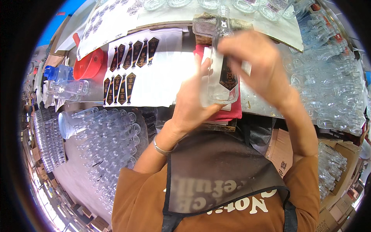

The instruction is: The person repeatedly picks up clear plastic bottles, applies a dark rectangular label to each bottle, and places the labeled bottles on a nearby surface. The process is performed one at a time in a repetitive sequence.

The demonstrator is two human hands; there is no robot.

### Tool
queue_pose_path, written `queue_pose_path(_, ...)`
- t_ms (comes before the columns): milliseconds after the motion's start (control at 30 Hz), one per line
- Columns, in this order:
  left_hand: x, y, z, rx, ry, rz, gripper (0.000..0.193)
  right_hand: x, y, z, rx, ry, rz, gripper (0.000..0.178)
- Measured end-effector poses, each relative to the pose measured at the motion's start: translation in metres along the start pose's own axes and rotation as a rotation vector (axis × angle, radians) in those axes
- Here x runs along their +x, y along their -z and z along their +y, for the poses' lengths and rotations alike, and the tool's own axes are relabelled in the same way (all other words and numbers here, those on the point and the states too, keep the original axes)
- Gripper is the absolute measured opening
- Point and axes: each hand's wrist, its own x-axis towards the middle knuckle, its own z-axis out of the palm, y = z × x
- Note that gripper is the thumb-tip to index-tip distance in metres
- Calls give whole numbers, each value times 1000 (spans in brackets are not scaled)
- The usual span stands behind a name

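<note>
Glass bottle: clear, positioned between the two hands, directly in front of the person, neck pointing away and base toward the apron. A black label with a pointed lower end shows on the bottle body. Left hand: set along the left side of the bottle, thumb reaching across just below the base; whether it is clamped cannot be told. Right hand: fingers curled over the right side of the bottle, blurred; firm grip cannot be confirmed. Hands are apart from each other, on opposite sides of the bottle.

Beneath the bottle base: red cloth. Behind the neck: folded grey cloth. Left of the hands, on the tabletop: white sheet carrying two rows of black labels. Beyond its left edge: red pan and blue-capped container. Right side: densely packed clear bottles.
</note>
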Motion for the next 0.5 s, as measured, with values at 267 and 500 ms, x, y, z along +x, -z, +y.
queue_pose_path(267, -1, 1, -2, 7, -23, -65, 117, 10, 7, 33, 187, -444, 97, 15)
queue_pose_path(500, -6, 3, -16, -26, 31, -64, 104, -33, 2, -25, 413, -125, -153, 26)
